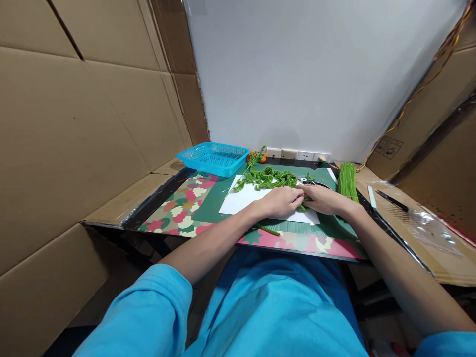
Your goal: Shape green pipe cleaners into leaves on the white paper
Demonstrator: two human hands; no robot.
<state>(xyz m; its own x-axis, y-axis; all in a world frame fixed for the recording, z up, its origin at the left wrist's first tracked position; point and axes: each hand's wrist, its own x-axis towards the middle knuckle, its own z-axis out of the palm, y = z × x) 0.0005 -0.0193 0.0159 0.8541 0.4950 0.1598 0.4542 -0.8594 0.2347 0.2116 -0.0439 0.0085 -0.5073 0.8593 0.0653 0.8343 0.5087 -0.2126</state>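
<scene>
Over a white paper sheet [238, 202], my left hand [283, 201] and my right hand [320, 197] meet with fingers closed together. A green fuzzy pipe cleaner [303, 207] shows at their fingertips; my fingers hide most of it. Just beyond my hands lies a pile of curled, leaf-like green pipe cleaner pieces [269, 178]. A pair of scissors [316, 183] with dark handles lies behind my right hand, partly covered. One loose green pipe cleaner [268, 230] rests near the table's front edge, below my left wrist.
A blue plastic basket [213, 171] stands at the back left, beside orange pipe cleaner flowers [262, 156]. At the right lies a bundle of green pipe cleaners [347, 181]. Farther right are a black pen-like tool [392, 200] and a clear plastic bag [433, 230]. Cardboard walls flank the table.
</scene>
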